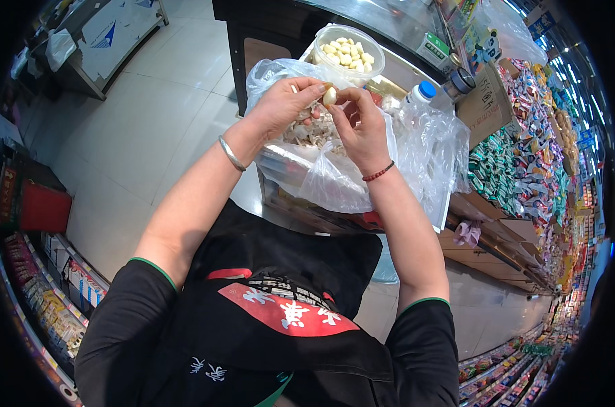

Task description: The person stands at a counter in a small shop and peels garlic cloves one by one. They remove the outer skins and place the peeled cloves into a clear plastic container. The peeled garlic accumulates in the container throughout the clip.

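A pale garlic clove (330, 96) is pinched between my two hands, over a plastic bag. My left hand (292, 102) grips it from the left with thumb and finger; something small and pale also shows between its fingers. From the right, the thumb and forefinger of my right hand (360, 119) touch the clove. Below the hands, loose papery garlic skins (310, 135) lie in the clear plastic bag (338, 188). Just beyond them stands a round clear plastic tub (377, 63) holding many peeled cloves.
A white bottle with a blue cap (426, 90) and a dark-lidded jar (460, 84) stand to the right, near a cardboard piece (485, 107) bearing writing. Heaps of wrapped snacks (495, 168) lie beyond. At left are a metal-edged counter (109, 40) and a red box (45, 206).
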The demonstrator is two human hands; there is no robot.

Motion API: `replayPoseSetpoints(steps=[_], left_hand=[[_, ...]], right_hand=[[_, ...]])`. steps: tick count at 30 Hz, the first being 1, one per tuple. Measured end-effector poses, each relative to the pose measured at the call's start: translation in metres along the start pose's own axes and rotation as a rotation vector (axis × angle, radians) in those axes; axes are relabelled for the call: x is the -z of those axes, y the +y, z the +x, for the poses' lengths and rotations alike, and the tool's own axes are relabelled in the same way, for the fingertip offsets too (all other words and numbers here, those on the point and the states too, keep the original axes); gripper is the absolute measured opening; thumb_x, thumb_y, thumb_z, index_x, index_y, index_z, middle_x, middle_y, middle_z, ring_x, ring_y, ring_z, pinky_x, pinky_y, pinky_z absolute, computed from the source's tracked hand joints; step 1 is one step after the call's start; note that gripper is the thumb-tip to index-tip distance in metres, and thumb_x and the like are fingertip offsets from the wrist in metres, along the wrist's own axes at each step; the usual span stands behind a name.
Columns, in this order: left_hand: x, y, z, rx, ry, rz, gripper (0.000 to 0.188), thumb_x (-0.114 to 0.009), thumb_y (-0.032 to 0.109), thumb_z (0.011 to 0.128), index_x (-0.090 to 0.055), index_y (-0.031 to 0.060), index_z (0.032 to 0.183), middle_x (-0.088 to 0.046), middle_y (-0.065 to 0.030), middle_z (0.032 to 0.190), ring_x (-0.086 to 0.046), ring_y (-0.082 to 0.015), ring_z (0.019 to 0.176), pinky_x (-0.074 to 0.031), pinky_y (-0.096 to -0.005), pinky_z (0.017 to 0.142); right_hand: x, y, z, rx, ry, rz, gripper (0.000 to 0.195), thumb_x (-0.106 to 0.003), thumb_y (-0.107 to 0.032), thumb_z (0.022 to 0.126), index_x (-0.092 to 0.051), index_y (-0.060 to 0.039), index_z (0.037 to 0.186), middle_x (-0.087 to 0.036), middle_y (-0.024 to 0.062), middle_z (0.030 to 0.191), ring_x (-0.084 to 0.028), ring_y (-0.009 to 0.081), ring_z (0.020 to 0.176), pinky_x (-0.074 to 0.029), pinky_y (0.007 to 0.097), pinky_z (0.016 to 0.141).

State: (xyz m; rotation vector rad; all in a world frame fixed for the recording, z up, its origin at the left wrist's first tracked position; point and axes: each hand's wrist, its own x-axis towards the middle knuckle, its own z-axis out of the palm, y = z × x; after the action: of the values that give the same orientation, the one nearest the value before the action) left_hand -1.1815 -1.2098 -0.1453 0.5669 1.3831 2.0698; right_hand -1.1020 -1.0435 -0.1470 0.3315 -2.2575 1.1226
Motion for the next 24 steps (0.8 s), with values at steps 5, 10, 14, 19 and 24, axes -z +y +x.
replayPoseSetpoints(steps=[5, 10, 14, 19, 24], left_hand=[[-0.001, 0.001, -0.001, 0.007, 0.008, 0.004, 0.026, -0.057, 0.021, 0.099, -0.063, 0.0007, 0.114, -0.062, -0.0012, 0.088, -0.055, -0.0051, 0.067, -0.047, -0.0185, 0.055], [-0.001, 0.001, 0.0, 0.0, 0.004, 0.044, 0.026, -0.057, 0.022, 0.099, -0.063, 0.0009, 0.113, -0.062, -0.0007, 0.087, -0.055, -0.0045, 0.067, -0.047, -0.0181, 0.055], [0.0, 0.0, 0.0, 0.007, 0.016, 0.034, 0.025, -0.057, 0.022, 0.099, -0.063, 0.0014, 0.112, -0.062, -0.0005, 0.086, -0.055, -0.0043, 0.067, -0.047, -0.0179, 0.056], [0.0, 0.001, 0.0, 0.001, 0.017, 0.043, 0.024, -0.056, 0.022, 0.099, -0.064, 0.0023, 0.11, -0.062, 0.0004, 0.085, -0.055, -0.0038, 0.067, -0.046, -0.0175, 0.056], [-0.001, 0.001, -0.001, -0.002, 0.015, 0.054, 0.023, -0.057, 0.022, 0.099, -0.064, 0.0024, 0.11, -0.062, 0.0008, 0.084, -0.055, -0.0038, 0.066, -0.046, -0.0175, 0.056]], right_hand=[[0.0, -0.003, 0.001, 0.02, 0.014, -0.025, 0.022, -0.072, -0.005, 0.081, -0.059, -0.0045, 0.1, -0.064, 0.005, 0.084, -0.058, 0.0142, 0.06, -0.046, 0.0273, 0.053], [-0.001, -0.009, 0.002, 0.039, 0.024, -0.029, 0.021, -0.073, -0.005, 0.081, -0.059, -0.0046, 0.096, -0.065, 0.0051, 0.084, -0.06, 0.0151, 0.06, -0.046, 0.0275, 0.053], [-0.001, 0.001, 0.001, 0.086, 0.011, -0.063, 0.022, -0.073, -0.006, 0.081, -0.061, -0.0053, 0.1, -0.066, 0.0054, 0.084, -0.06, 0.016, 0.059, -0.047, 0.0278, 0.053], [-0.002, -0.011, 0.002, 0.025, 0.059, -0.033, 0.019, -0.074, -0.007, 0.081, -0.061, -0.0052, 0.095, -0.066, 0.0063, 0.083, -0.061, 0.0168, 0.059, -0.047, 0.0289, 0.052], [0.0, -0.011, 0.002, 0.064, 0.036, -0.093, 0.019, -0.074, -0.009, 0.081, -0.061, -0.0057, 0.094, -0.066, 0.0065, 0.079, -0.061, 0.0171, 0.059, -0.047, 0.0292, 0.052]])
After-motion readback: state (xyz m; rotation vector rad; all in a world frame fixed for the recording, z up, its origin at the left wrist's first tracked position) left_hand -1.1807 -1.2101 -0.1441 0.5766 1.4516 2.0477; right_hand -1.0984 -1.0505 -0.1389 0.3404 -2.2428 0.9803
